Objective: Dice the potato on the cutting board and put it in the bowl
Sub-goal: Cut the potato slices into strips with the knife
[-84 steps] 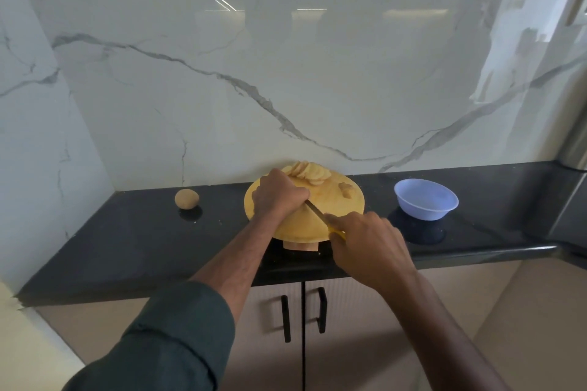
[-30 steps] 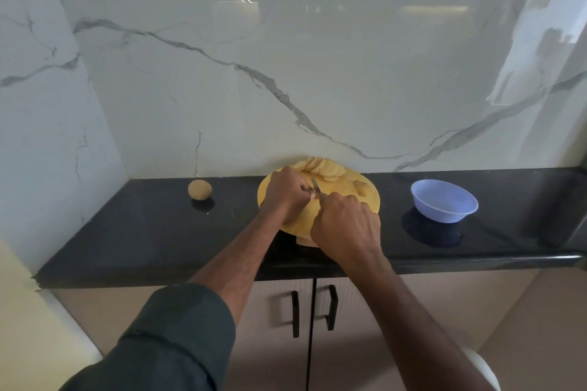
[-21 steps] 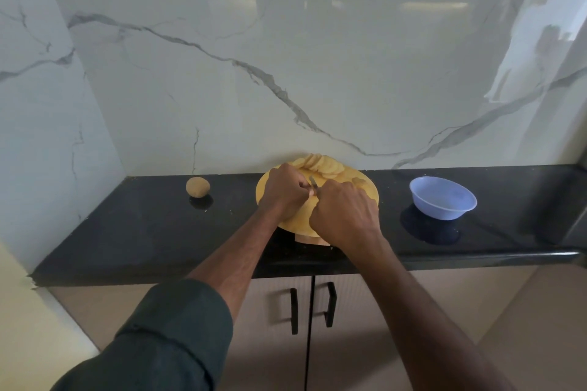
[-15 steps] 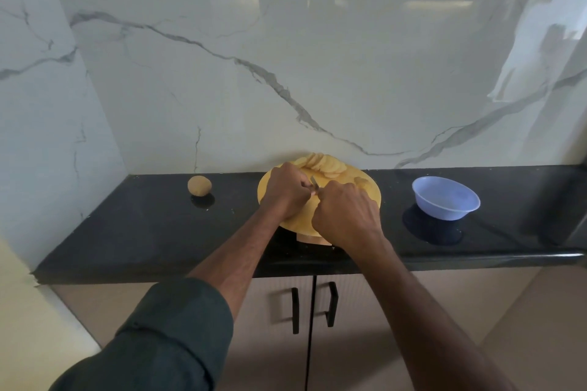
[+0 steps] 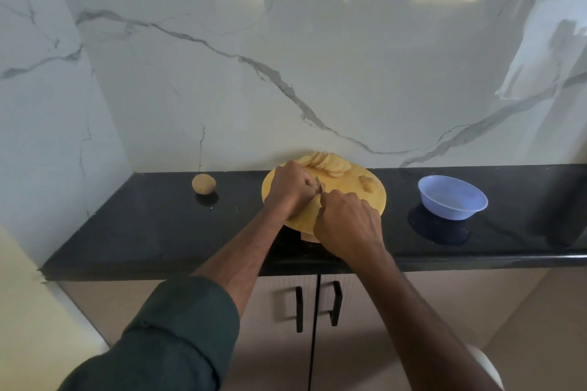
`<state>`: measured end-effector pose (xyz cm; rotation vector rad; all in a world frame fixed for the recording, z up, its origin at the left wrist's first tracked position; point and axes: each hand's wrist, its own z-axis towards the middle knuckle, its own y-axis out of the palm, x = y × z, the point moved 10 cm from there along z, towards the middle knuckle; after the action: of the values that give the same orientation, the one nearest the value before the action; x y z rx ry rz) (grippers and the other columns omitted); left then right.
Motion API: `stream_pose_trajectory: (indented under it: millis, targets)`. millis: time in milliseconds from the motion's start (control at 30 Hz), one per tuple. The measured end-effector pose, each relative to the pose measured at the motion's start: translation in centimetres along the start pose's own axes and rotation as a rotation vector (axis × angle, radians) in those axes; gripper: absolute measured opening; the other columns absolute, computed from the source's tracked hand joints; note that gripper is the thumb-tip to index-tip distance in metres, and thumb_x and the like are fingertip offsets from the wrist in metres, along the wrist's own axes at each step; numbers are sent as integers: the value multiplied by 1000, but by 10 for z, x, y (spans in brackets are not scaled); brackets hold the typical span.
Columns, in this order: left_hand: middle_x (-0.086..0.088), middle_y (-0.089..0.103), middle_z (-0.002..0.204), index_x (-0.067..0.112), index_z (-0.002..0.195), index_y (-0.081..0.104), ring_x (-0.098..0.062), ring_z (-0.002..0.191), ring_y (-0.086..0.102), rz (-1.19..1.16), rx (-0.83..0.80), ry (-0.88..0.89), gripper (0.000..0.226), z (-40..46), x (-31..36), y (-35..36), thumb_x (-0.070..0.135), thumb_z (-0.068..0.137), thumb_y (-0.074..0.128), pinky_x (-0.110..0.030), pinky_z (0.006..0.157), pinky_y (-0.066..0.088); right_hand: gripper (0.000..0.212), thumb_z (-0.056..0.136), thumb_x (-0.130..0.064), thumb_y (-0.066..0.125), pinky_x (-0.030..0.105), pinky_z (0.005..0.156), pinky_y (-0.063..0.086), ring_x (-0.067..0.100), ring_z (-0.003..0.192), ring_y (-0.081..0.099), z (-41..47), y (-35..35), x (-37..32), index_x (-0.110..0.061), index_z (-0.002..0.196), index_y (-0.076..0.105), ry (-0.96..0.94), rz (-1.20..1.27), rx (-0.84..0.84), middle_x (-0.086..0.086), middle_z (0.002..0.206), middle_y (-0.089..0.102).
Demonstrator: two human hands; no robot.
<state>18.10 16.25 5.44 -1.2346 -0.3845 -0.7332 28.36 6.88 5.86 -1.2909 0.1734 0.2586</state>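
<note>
Left hand (image 5: 290,189): forearm reaching over the counter (image 5: 152,225) front edge, fingers curled down on the cutting board (image 5: 376,200), contents hidden. Right hand (image 5: 347,225): fisted round a knife (image 5: 318,184), blade tip showing between the hands. Potato slices (image 5: 328,163): fanned at board's back edge. Bowl (image 5: 452,201): toward counter's right end. Whole potato (image 5: 203,183): near the back-left corner
</note>
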Motion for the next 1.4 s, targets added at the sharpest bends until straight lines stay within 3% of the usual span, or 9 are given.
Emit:
stream_pose_trajectory:
  millis: [100,233,300,500,767,900,1033,1233,1400]
  targets:
    - [-10,75,73,0,68,76,-23,76,71,18,16,13,20,0,1,0,9,84,70,-19,57,26,25,95,-21,43,35,62,43,24,76,58,-8,0,2,-19,109,64,-3,15,-1,1,83,57]
    - [-6,76,74,3,70,79,-16,75,71,-8,28,24,16,-4,4,-4,7,85,72,1,65,35,26,96,-24,45,36,65,49,21,75,59,-15,-2,2,-21,114,64,-24,8,-26,-1,81,56]
    - [-3,77,78,5,74,80,-12,77,71,-16,29,30,14,-7,7,-6,8,85,72,-3,73,38,27,97,-25,46,37,66,50,22,77,60,-19,-4,3,-22,117,64,-31,8,-32,-1,82,55]
    - [-5,78,84,6,81,81,-12,85,70,-60,25,4,9,-9,10,-8,10,87,75,8,66,24,29,98,-25,46,37,69,54,19,73,59,-30,-9,5,-22,120,64,-52,10,-26,-3,78,54]
    - [0,77,82,10,85,81,0,75,62,-70,20,-2,5,-12,9,-9,14,85,79,0,74,40,35,101,-27,43,38,74,57,19,76,62,-42,-18,15,-24,132,60,-56,-1,-20,-3,83,60]
    - [12,73,73,15,77,81,5,71,62,-107,67,13,3,-14,10,-15,15,79,84,-29,96,50,39,103,-31,42,39,76,59,17,78,63,-45,-22,19,-31,139,56,-67,21,-25,-4,88,63]
    - [16,71,68,14,76,81,2,77,65,-129,34,-44,7,-11,2,-14,9,82,80,-38,104,50,41,104,-33,45,37,79,60,16,84,65,-45,-26,26,-34,144,53,-38,59,-18,-4,95,66]
    - [1,75,100,11,92,80,-12,102,65,-270,82,-174,11,-7,-19,-19,11,94,69,-28,93,50,41,104,-32,43,39,75,59,18,79,64,-38,-20,9,-33,144,53,-76,74,17,-3,88,65]
    - [1,74,99,7,93,79,-8,96,63,-261,77,-148,13,-3,-20,-14,14,95,68,-28,91,49,39,102,-29,41,37,70,56,23,79,63,-27,-13,5,-31,136,59,-73,29,31,1,87,63]
